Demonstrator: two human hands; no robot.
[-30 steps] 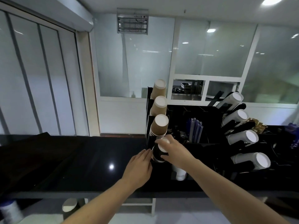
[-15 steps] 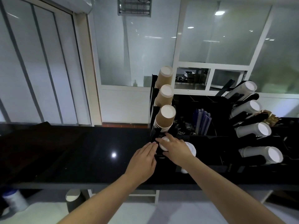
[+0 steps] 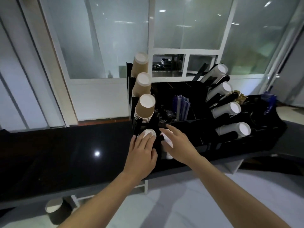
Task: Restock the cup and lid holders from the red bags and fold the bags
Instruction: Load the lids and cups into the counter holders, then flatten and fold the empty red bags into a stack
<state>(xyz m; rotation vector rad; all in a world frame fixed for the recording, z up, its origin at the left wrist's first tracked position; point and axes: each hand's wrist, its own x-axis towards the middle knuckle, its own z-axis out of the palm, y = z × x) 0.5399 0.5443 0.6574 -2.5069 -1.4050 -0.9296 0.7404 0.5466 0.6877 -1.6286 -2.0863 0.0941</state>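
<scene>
The black tiered cup-and-lid holder (image 3: 204,142) stands on the glossy black counter (image 3: 65,153) and serves as the landmark here. At its lower left corner, the bottom slot holds a dark paper cup stack with a white base (image 3: 147,133) facing outward; the left hand (image 3: 141,155) lies flat over it, fingertips touching the white disc, fingers spread and not closed around anything. Just right of that slot, the right hand (image 3: 179,145) hovers open over a white cup-like piece (image 3: 167,141), partly hidden, so whether it is touched or gripped cannot be told. Above the bottom slot, three brown kraft paper cup stacks (image 3: 144,106) fill the left column of the holder, and along its right side four white cup stacks (image 3: 233,130) lie tilted in their chutes. In the middle of the holder sit blue-wrapped straws (image 3: 181,106). Judging from this, the cup slots look full or nearly so, and the step in hand seems to be seating the last dark stack. No red bags appear anywhere in view, so the folding cannot be judged done; lid restocking is also unclear. Below the counter's front edge, far left of the holder, stands a dark cylinder with a pale top (image 3: 55,209).
</scene>
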